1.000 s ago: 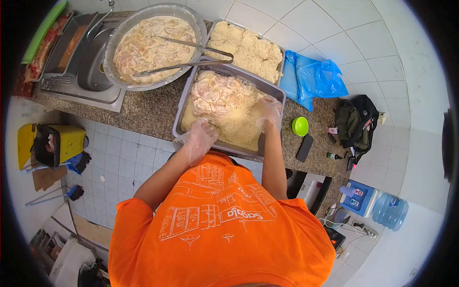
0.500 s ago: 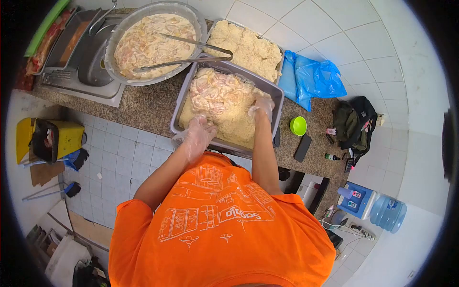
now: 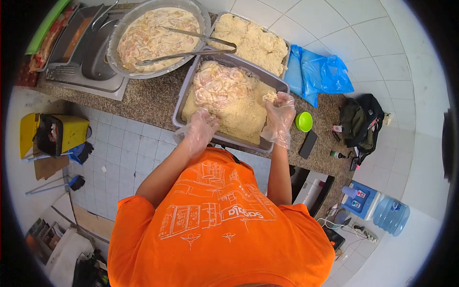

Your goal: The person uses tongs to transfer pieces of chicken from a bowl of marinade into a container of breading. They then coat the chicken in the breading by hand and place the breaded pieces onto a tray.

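Observation:
A grey plastic tub [image 3: 180,98] holds pale breadcrumbs [image 3: 239,125], with a heap of wet, battered raw meat pieces [image 3: 222,86] on them. My right hand [image 3: 281,115], in a clear plastic glove, is raised at the tub's right side. Its fingers close on a crumb-coated piece of meat [image 3: 270,97]. My left hand [image 3: 198,129], gloved too, is at the near left of the heap, its fingers bent and apart over the crumbs and the meat's edge. Whether a small bit lies under those fingertips is hidden.
Metal tongs [image 3: 215,51] rest across a large bowl of battered meat [image 3: 111,52] at the back left. Behind the tub stands a tray of breaded pieces [image 3: 253,40]. Blue bags [image 3: 325,74], a green bowl [image 3: 303,122] and a black phone [image 3: 308,144] lie to the right.
My right hand has lifted out of the crumbs and moved right, now with a coated piece in its fingers. My left hand has shifted slightly, its fingers nearer the heap.

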Tool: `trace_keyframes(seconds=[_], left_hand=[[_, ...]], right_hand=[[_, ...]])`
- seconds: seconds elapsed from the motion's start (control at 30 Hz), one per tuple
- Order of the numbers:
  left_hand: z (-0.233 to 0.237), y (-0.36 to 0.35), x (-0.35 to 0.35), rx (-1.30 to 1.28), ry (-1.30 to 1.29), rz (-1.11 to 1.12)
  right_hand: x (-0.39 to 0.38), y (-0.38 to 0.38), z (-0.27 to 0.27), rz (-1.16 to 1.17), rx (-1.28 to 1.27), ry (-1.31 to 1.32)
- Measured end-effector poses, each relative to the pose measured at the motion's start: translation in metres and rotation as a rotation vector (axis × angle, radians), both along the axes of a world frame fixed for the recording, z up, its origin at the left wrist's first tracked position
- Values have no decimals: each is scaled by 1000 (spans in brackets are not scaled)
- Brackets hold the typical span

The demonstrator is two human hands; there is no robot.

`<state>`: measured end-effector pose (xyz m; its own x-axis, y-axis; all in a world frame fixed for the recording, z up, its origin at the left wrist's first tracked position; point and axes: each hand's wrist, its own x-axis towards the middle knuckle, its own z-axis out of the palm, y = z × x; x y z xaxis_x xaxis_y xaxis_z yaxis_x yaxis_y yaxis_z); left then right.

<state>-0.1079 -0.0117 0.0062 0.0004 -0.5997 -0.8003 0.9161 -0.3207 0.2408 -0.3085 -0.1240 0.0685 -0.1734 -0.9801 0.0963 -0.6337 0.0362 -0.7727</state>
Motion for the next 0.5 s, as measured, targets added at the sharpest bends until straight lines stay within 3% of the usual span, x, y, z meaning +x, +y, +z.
trace_keyframes(seconds=[0.17,0.27,0.33,0.37,0.43,0.5], left_hand=[[-3,-1,-7,4,-34,-17],[5,-13,-22,98,-183,-65],[6,-23,-30,56,-77,-137],[7,-30,-34,33,-24,-171],[7,-38,-46,-5,89,-248],[-3,-43,-64,-104,155,-291]], right_hand=[[-23,2,-48,102,242,-158],[-32,0,-68,154,275,9],[-27,7,-40,227,398,244],[-25,9,-38,223,397,240],[-22,20,-38,217,611,426],[-21,44,-40,173,610,416]])
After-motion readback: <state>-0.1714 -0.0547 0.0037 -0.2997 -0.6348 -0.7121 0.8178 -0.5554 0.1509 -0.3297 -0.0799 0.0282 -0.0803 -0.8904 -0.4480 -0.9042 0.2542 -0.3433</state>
